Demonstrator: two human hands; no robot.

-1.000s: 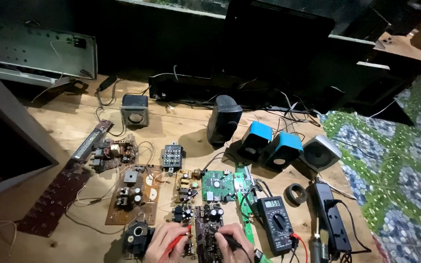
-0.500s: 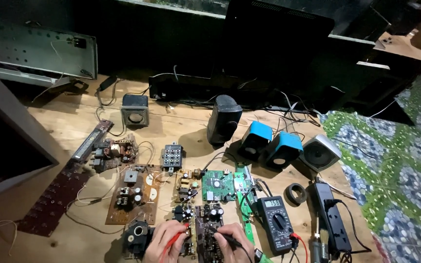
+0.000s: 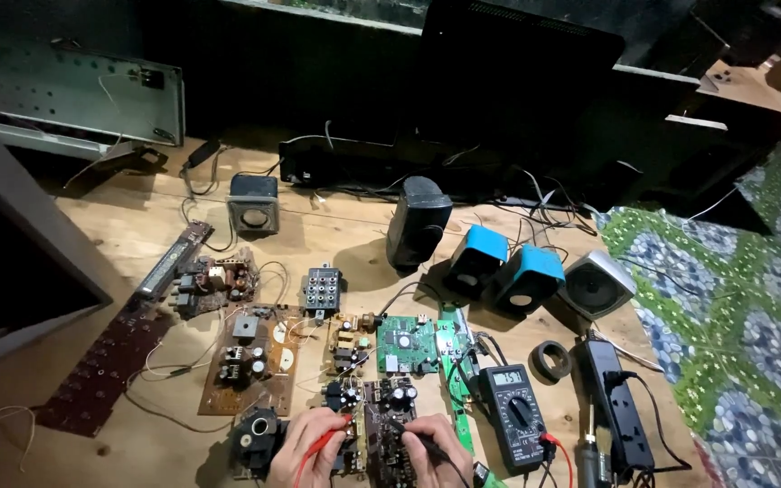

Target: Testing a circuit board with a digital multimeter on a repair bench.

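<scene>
At the worktop's near edge, our left hand [image 3: 314, 443] pinches the red probe [image 3: 325, 440], our right hand [image 3: 436, 452] the black probe [image 3: 409, 434]; both tips converge on the brown circuit board [image 3: 389, 425] between them.

Wooden table [image 3: 354, 239], circuit boards [image 3: 250, 361], speakers [image 3: 476, 262], multimeter [image 3: 515, 416]

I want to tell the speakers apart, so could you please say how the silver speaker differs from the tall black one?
The silver speaker is squat and lies tilted back, cone facing up; the tall black speaker stands upright and is narrower. The silver one sits right of the blue pair, the black one left. Both rest on the wooden table.
</scene>
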